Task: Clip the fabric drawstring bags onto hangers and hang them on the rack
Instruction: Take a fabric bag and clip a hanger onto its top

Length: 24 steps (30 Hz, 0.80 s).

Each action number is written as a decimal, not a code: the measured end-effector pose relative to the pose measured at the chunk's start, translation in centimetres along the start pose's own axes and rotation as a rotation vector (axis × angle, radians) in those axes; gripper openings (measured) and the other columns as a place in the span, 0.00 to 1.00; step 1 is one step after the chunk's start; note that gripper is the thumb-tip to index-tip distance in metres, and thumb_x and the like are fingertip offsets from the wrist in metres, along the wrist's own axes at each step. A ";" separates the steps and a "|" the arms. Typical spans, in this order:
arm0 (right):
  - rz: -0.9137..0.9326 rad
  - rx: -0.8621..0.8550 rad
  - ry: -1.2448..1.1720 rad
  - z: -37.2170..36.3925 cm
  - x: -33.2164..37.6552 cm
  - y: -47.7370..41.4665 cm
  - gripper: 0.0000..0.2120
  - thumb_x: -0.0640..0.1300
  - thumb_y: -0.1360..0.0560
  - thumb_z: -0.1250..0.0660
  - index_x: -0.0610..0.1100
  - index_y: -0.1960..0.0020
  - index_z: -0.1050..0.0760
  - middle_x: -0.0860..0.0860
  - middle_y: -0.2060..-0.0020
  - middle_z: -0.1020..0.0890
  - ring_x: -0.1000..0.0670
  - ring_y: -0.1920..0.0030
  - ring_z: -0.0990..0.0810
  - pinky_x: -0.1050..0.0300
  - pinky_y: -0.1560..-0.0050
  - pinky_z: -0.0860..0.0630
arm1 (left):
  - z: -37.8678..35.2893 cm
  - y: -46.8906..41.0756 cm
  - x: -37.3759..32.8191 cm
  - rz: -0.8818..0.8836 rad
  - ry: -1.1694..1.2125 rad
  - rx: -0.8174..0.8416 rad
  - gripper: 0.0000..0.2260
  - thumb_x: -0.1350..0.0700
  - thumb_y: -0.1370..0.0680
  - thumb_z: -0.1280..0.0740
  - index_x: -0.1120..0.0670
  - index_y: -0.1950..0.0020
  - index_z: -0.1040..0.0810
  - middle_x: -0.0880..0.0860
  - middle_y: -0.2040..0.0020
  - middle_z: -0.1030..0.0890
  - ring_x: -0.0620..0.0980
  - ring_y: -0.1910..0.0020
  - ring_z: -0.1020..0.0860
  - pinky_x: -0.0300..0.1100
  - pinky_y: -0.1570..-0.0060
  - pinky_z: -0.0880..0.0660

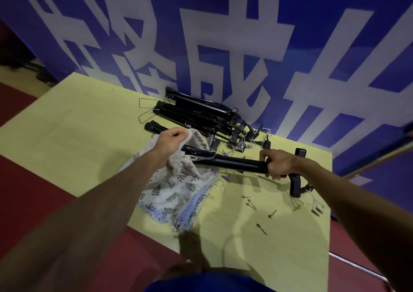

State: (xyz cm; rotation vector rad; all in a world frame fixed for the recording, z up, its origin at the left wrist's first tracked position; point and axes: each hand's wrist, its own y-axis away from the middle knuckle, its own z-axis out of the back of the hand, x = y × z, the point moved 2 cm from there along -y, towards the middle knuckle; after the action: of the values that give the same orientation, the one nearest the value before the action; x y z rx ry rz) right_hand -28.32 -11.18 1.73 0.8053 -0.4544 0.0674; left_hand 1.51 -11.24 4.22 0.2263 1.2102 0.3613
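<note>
Left hand (171, 141) has its fingers bunched round the top edge of the leaf-print drawstring bag (169, 193), which droops onto the yellow table (78, 135). Can't tell if anything's inside it. Right hand (278, 163) is wrapped round a black hanger (234, 163). Its long axis runs left to right, and the left end is hidden behind the fabric. There's a pile of hangers (196, 113) at the back.

A yellow table (67, 135) stands against a blue banner (312, 35).
</note>
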 end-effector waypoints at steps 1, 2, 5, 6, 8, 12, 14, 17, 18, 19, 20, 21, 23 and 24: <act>0.003 0.012 0.000 -0.2 0.3 -0.2 0.17 0.25 0.35 0.39 0.41 0.50 0.32 0.41 0.63 0.21 0.46 0.68 0.28 0.56 0.70 0.32 | -0.2 0.3 -0.2 -0.026 -0.049 0.026 0.10 0.54 0.22 0.35 0.57 0.43 0.21 0.51 0.47 0.23 0.50 0.46 0.26 0.44 0.45 0.29; 0.002 0.023 -0.003 -0.3 0.5 -0.4 0.17 0.25 0.35 0.38 0.42 0.51 0.32 0.42 0.64 0.22 0.46 0.68 0.28 0.56 0.70 0.31 | -0.3 0.4 -0.2 -0.050 -0.098 0.046 0.09 0.54 0.22 0.35 0.57 0.46 0.21 0.51 0.48 0.22 0.50 0.46 0.25 0.44 0.45 0.28; -0.005 0.075 -0.046 -0.7 1.2 -1.1 0.15 0.27 0.36 0.35 0.42 0.55 0.30 0.38 0.58 0.20 0.44 0.66 0.24 0.53 0.67 0.26 | -0.7 0.6 0.1 -0.102 -0.188 0.120 0.05 0.54 0.23 0.34 0.55 0.51 0.21 0.53 0.47 0.20 0.53 0.44 0.23 0.49 0.40 0.26; -0.003 0.099 -0.061 -0.9 1.6 -1.3 0.14 0.27 0.36 0.35 0.40 0.54 0.29 0.36 0.57 0.19 0.43 0.66 0.23 0.53 0.67 0.24 | -0.7 0.6 0.3 -0.108 -0.210 0.143 0.05 0.54 0.23 0.34 0.54 0.52 0.21 0.54 0.47 0.20 0.54 0.43 0.23 0.51 0.39 0.26; 0.025 0.140 -0.074 -1.2 2.9 -1.9 0.12 0.29 0.34 0.35 0.36 0.51 0.27 0.37 0.60 0.20 0.45 0.67 0.22 0.54 0.68 0.22 | -1.2 0.7 1.0 -0.104 -0.245 0.160 0.04 0.53 0.22 0.35 0.52 0.52 0.22 0.55 0.44 0.20 0.54 0.42 0.23 0.54 0.38 0.27; 0.094 0.193 -0.067 -2.0 6.6 -2.9 0.12 0.32 0.33 0.32 0.35 0.50 0.24 0.41 0.63 0.19 0.45 0.65 0.20 0.51 0.62 0.21 | -3.5 1.4 0.9 -0.108 -0.281 0.186 0.07 0.52 0.20 0.40 0.54 0.50 0.26 0.55 0.47 0.21 0.55 0.46 0.23 0.49 0.45 0.27; 0.156 0.201 0.021 -2.3 8.7 -3.5 0.10 0.36 0.35 0.29 0.39 0.54 0.22 0.45 0.64 0.18 0.46 0.64 0.19 0.54 0.61 0.21 | -4.5 1.6 0.7 -0.110 -0.288 0.195 0.07 0.52 0.19 0.42 0.55 0.49 0.28 0.53 0.53 0.24 0.52 0.52 0.25 0.44 0.54 0.29; 0.263 0.151 0.101 -2.8 11.5 -4.6 0.10 0.41 0.37 0.25 0.46 0.59 0.24 0.49 0.63 0.20 0.48 0.62 0.21 0.53 0.58 0.23 | -5.5 2.1 0.1 -0.099 -0.202 0.168 0.08 0.52 0.18 0.45 0.55 0.48 0.31 0.49 0.60 0.29 0.45 0.61 0.30 0.38 0.63 0.34; 0.308 0.131 0.093 -3.0 12.2 -5.0 0.12 0.42 0.37 0.24 0.46 0.59 0.25 0.50 0.62 0.21 0.49 0.60 0.22 0.52 0.56 0.23 | -5.6 2.3 0.1 -0.091 -0.159 0.153 0.08 0.53 0.18 0.45 0.55 0.48 0.31 0.48 0.60 0.29 0.42 0.62 0.31 0.36 0.63 0.34; 0.340 0.106 0.101 -3.3 12.8 -5.5 0.13 0.42 0.37 0.23 0.46 0.57 0.26 0.50 0.61 0.21 0.49 0.59 0.23 0.52 0.55 0.24 | -5.6 2.3 0.3 -0.080 -0.115 0.134 0.08 0.53 0.18 0.45 0.56 0.48 0.31 0.48 0.60 0.29 0.42 0.63 0.31 0.36 0.63 0.35; 0.360 0.085 0.134 -3.6 13.3 -6.0 0.14 0.43 0.36 0.23 0.46 0.57 0.26 0.51 0.61 0.22 0.50 0.59 0.24 0.54 0.57 0.26 | -5.4 2.3 0.7 -0.062 -0.074 0.109 0.07 0.53 0.18 0.45 0.55 0.48 0.31 0.48 0.60 0.29 0.42 0.63 0.31 0.37 0.63 0.35; 0.361 0.072 0.178 -3.9 13.7 -6.5 0.13 0.43 0.35 0.23 0.46 0.57 0.27 0.51 0.62 0.23 0.50 0.59 0.25 0.56 0.58 0.28 | -5.0 2.2 1.2 -0.037 -0.034 0.083 0.07 0.53 0.18 0.45 0.55 0.49 0.30 0.48 0.61 0.29 0.43 0.63 0.31 0.38 0.64 0.35; 0.341 0.054 0.252 -4.5 13.8 -7.4 0.13 0.43 0.34 0.24 0.44 0.55 0.26 0.51 0.62 0.23 0.49 0.57 0.24 0.57 0.57 0.29 | -4.3 1.9 2.2 -0.002 0.020 0.051 0.07 0.53 0.18 0.44 0.54 0.49 0.30 0.48 0.61 0.28 0.44 0.64 0.31 0.38 0.64 0.36; 0.332 0.042 0.281 -4.8 13.5 -7.8 0.15 0.43 0.33 0.25 0.42 0.51 0.25 0.49 0.58 0.22 0.47 0.54 0.23 0.56 0.55 0.27 | -4.0 1.8 2.5 0.008 0.032 0.050 0.07 0.53 0.18 0.44 0.53 0.49 0.29 0.48 0.61 0.28 0.44 0.63 0.30 0.38 0.63 0.35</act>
State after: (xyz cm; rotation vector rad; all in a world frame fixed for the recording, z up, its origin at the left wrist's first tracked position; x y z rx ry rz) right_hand -12.59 -14.77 -0.86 0.7416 -0.3171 0.4932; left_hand -1.78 -8.69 1.27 0.2697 1.2515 0.3430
